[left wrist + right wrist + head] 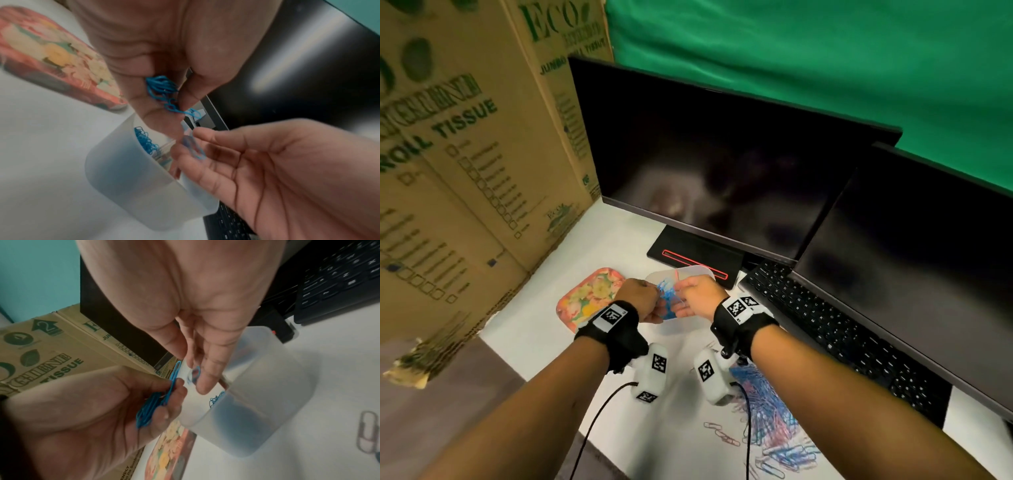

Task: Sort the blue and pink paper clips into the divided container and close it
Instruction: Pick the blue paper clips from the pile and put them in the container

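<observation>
The translucent divided container [697, 273] stands open on the white table, with blue clips [146, 142] in one compartment. Both hands hover just above it. My left hand [654, 298] grips a bunch of blue paper clips [160, 87] between its thumb and curled fingers [174, 394]. My right hand [685, 291] faces it with nearly straight fingers [205, 175]. A single blurred blue clip [194, 373] is at those fingertips over the container [257, 410], and the thumb is apart from it. The mixed pile of blue and pink clips [763, 404] lies under my right forearm.
A floral-patterned lid [589, 298] lies left of the container. Behind it are a monitor stand [695, 253] and two dark monitors, with a black keyboard [825, 325] to the right. Cardboard boxes [448, 171] wall off the left. Loose clips [722, 435] are scattered near the table's front.
</observation>
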`<action>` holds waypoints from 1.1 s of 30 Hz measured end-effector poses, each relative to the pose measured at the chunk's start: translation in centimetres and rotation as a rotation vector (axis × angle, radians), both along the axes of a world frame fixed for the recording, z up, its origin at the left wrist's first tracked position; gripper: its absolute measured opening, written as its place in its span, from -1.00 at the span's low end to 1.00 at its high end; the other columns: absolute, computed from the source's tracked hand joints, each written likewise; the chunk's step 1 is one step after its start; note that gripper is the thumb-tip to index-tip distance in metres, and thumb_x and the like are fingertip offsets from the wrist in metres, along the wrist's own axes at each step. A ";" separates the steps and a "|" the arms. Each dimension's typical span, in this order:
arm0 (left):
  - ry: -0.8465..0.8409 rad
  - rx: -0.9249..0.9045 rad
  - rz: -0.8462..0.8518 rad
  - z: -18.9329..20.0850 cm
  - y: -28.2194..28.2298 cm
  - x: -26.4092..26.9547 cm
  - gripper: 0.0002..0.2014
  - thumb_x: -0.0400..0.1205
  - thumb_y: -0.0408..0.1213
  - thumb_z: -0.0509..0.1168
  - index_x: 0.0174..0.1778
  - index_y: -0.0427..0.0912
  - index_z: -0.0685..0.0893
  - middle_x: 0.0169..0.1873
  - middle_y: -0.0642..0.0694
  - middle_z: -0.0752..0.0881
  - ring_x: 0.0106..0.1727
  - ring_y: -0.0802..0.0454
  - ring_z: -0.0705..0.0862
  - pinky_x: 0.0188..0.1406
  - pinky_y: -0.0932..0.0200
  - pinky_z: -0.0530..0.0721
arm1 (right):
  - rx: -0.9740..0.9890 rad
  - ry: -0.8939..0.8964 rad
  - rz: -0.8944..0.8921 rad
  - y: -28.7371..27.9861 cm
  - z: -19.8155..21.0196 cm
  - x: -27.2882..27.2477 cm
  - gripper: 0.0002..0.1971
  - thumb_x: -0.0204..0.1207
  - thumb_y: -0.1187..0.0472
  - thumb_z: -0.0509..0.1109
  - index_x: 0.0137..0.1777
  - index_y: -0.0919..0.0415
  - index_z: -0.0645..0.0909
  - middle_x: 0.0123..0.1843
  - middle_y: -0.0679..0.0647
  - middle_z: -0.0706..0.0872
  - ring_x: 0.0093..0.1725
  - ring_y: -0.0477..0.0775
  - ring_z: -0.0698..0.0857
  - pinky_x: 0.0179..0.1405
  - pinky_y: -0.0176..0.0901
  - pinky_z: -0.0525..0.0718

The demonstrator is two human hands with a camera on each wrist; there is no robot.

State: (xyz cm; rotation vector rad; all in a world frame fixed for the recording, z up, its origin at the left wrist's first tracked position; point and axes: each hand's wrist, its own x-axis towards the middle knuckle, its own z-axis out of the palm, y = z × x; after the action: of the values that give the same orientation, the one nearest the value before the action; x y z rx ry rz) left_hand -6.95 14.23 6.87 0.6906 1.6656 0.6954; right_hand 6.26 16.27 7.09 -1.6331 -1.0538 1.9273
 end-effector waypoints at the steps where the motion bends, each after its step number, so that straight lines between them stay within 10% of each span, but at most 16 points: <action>1: -0.008 -0.015 -0.011 0.3 0.2 0.1 -0.82 0.68 -0.49 0.12 -0.21 -0.40 0.55 -0.42 -0.30 0.61 -0.54 -0.15 0.61 -0.70 0.15 0.66 | -0.021 -0.001 -0.008 0.4 -0.2 -0.4 -0.78 0.65 0.40 0.07 -0.12 0.39 0.53 -0.35 0.39 0.60 -0.52 0.15 0.73 -0.48 -0.27 0.68; 4: -0.028 -0.031 -0.006 0.1 1.1 -0.1 -0.87 0.67 -0.51 0.11 -0.04 -0.49 0.54 -0.36 -0.34 0.60 -0.41 -0.25 0.65 -0.49 -0.04 0.78 | -0.007 -0.033 -0.071 0.9 -0.7 -0.6 -0.69 0.55 0.41 0.23 0.27 0.48 0.57 0.19 0.50 0.69 0.19 0.43 0.72 0.20 0.17 0.73; 7: 0.076 -0.002 -0.041 -0.3 1.8 -0.4 -0.71 0.62 -0.46 0.19 0.22 -0.53 0.57 -0.17 -0.30 0.64 -0.20 -0.22 0.68 -0.10 -0.11 0.80 | -0.022 0.023 -0.123 1.1 0.0 0.5 -0.65 0.65 0.48 0.06 0.38 0.66 0.38 0.45 0.71 0.31 0.48 0.63 0.36 0.53 0.29 0.36; 9: 0.095 0.025 -0.023 -0.4 2.3 -0.6 -0.67 0.60 -0.45 0.22 0.26 -0.53 0.57 -0.03 -0.38 0.68 -0.15 -0.17 0.66 -0.06 -0.05 0.79 | -0.011 -0.005 -0.179 1.3 0.2 2.2 -0.73 0.66 0.48 0.06 0.22 0.63 0.50 0.38 0.74 0.39 0.44 0.59 0.45 0.44 0.17 0.46; 11: 0.109 0.055 -0.024 0.0 2.5 -0.9 -0.67 0.62 -0.37 0.23 0.25 -0.47 0.60 0.16 -0.39 0.70 -0.05 -0.20 0.68 0.02 0.02 0.74 | 0.040 -0.054 -0.213 1.0 0.4 4.2 -0.79 0.63 0.46 0.14 -0.07 0.48 0.62 -0.18 0.49 0.72 -0.13 0.24 0.79 -0.16 -0.17 0.72; 14: 0.124 0.060 -0.167 -0.5 2.8 -1.4 -0.73 0.62 -0.30 0.26 0.18 -0.31 0.67 0.15 -0.28 0.71 0.15 -0.26 0.70 0.21 -0.02 0.68 | 0.044 -0.127 -0.274 -0.1 -0.6 8.0 -0.71 0.62 0.53 0.08 -0.27 0.31 0.52 -0.53 0.23 0.56 -0.70 -0.03 0.57 -0.64 -0.38 0.52; 17: 0.238 0.205 -0.194 -0.3 1.8 -0.1 -0.84 0.56 -0.38 0.25 -0.21 -0.08 0.70 -0.17 -0.19 0.71 -0.18 -0.24 0.73 -0.10 -0.14 0.80 | 0.104 -0.384 -0.147 -2.5 -2.1 11.4 -0.72 0.56 0.51 0.18 -0.27 0.23 0.60 -0.41 0.22 0.64 -0.53 0.07 0.60 -0.52 -0.25 0.53; 20: 0.352 0.335 -0.474 -0.9 -0.7 2.5 -0.88 0.53 -0.35 0.32 -0.24 -0.06 0.72 -0.31 -0.03 0.73 -0.23 -0.08 0.72 -0.31 0.23 0.67 | 0.255 -0.825 0.127 -4.8 -3.7 13.3 -0.72 0.48 0.39 0.26 -0.19 0.05 0.76 -0.15 0.09 0.78 -0.22 0.10 0.70 -0.16 -0.20 0.67; 27: 0.803 0.338 -1.157 -6.1 -4.4 8.5 -0.66 0.54 -0.35 0.29 0.23 -0.03 0.64 0.20 -0.10 0.61 0.25 -0.13 0.62 0.20 0.07 0.60 | 0.492 -1.046 0.587 -7.1 -5.7 13.2 -0.64 0.59 0.30 0.27 0.31 -0.06 0.61 0.29 0.02 0.59 0.23 0.05 0.62 0.17 -0.12 0.67; 33: 0.980 0.271 -1.186 -8.3 -4.7 9.5 -0.72 0.61 -0.36 0.19 0.24 -0.20 0.57 0.19 -0.20 0.56 0.26 -0.23 0.59 0.13 -0.13 0.64 | 0.565 -1.132 0.700 -7.2 -7.2 13.2 -0.74 0.57 0.36 0.24 0.18 0.15 0.62 0.21 0.13 0.59 0.21 0.16 0.58 0.12 -0.05 0.62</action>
State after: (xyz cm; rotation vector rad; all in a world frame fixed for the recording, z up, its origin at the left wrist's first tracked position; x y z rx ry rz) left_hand 2.50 9.51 -1.43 2.1879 1.5590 -0.3795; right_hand 19.44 9.06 -0.10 -2.1136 -2.5533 0.6153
